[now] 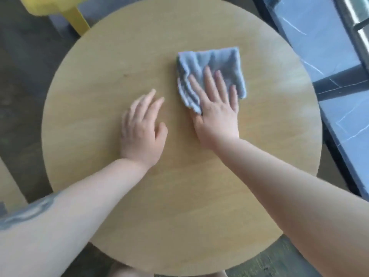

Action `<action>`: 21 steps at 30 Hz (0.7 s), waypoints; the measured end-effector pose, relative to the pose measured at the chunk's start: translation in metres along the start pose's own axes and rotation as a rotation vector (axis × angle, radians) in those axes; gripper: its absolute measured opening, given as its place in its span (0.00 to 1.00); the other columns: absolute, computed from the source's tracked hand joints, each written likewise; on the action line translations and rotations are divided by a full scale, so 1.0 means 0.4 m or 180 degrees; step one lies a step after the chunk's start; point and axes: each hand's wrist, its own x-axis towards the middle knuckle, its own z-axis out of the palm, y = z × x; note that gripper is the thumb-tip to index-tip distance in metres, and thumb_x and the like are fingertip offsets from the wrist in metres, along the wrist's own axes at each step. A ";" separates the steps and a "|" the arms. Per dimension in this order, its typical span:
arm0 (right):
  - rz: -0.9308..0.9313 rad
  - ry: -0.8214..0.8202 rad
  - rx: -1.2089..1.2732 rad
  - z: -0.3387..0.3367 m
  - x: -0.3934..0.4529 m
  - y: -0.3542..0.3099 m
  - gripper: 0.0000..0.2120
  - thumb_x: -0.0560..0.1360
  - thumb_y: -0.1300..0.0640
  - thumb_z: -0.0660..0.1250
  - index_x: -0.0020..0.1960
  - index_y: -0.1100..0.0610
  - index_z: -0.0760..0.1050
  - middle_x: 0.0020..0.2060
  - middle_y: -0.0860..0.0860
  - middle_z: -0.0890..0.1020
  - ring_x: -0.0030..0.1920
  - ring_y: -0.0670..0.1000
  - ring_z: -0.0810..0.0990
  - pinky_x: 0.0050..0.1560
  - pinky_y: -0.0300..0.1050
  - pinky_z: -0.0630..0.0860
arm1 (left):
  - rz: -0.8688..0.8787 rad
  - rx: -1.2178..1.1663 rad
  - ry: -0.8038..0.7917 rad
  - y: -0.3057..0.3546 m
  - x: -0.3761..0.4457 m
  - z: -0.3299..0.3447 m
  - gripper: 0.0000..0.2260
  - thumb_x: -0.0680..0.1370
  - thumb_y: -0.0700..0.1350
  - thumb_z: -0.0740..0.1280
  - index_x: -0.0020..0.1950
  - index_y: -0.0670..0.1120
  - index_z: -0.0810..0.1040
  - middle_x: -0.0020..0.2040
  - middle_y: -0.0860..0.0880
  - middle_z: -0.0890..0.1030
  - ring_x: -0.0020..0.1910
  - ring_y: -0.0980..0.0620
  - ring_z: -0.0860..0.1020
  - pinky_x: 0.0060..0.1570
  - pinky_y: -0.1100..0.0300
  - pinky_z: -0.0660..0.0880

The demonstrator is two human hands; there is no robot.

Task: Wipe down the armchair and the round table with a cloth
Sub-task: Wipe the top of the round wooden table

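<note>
A folded, rumpled grey-blue cloth (211,74) lies on the round, light-wood desk (99,80), right of its centre toward the far side. The right hand (216,108) presses flat on the cloth's near part, fingers straight and spread. The left hand (142,129) rests just left of it on bare wood, fingers relaxed, holding nothing.

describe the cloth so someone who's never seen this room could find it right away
Start at the round table, the pale wooden top that fills most of the view. Just right of its middle, the right hand presses flat, fingers spread, on the cloth. It is a folded blue-grey rag with layered edges on its left side, the only fabric on the table; the left hand beside it rests on bare wood.
</note>
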 end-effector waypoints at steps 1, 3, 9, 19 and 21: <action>-0.0617 -0.0182 -0.0091 0.011 -0.044 -0.002 0.36 0.71 0.53 0.60 0.77 0.41 0.52 0.78 0.46 0.51 0.77 0.50 0.46 0.75 0.53 0.41 | -0.0201 0.0062 0.0065 -0.050 0.042 -0.021 0.24 0.73 0.46 0.58 0.69 0.47 0.72 0.72 0.47 0.69 0.70 0.44 0.65 0.66 0.50 0.61; -0.1284 -0.0389 -0.0394 0.000 -0.104 0.066 0.36 0.71 0.54 0.61 0.76 0.41 0.55 0.77 0.46 0.55 0.77 0.49 0.50 0.75 0.54 0.47 | -0.0435 0.0142 0.0089 -0.126 0.112 -0.048 0.23 0.77 0.46 0.57 0.72 0.48 0.68 0.74 0.49 0.66 0.73 0.45 0.61 0.69 0.47 0.58; 0.1841 0.0448 0.0083 -0.063 0.127 0.086 0.30 0.79 0.53 0.52 0.77 0.41 0.46 0.78 0.46 0.45 0.77 0.49 0.40 0.75 0.56 0.38 | -0.0200 0.0355 0.0070 -0.173 0.144 -0.051 0.21 0.79 0.46 0.56 0.73 0.50 0.65 0.74 0.48 0.65 0.74 0.46 0.59 0.70 0.44 0.56; -0.0300 -0.0204 -0.0471 -0.064 0.203 0.061 0.32 0.76 0.52 0.55 0.76 0.38 0.47 0.77 0.46 0.50 0.77 0.48 0.45 0.75 0.54 0.42 | -0.0116 0.0433 0.0080 -0.178 0.151 -0.057 0.22 0.78 0.45 0.57 0.73 0.47 0.67 0.73 0.46 0.67 0.72 0.43 0.62 0.70 0.46 0.55; 0.1124 0.0185 -0.0111 -0.049 0.317 -0.047 0.32 0.77 0.54 0.53 0.77 0.40 0.44 0.78 0.46 0.45 0.77 0.49 0.40 0.75 0.55 0.37 | -0.0080 0.0452 0.0089 -0.177 0.152 -0.058 0.22 0.78 0.45 0.57 0.73 0.47 0.67 0.73 0.46 0.67 0.72 0.42 0.63 0.70 0.45 0.56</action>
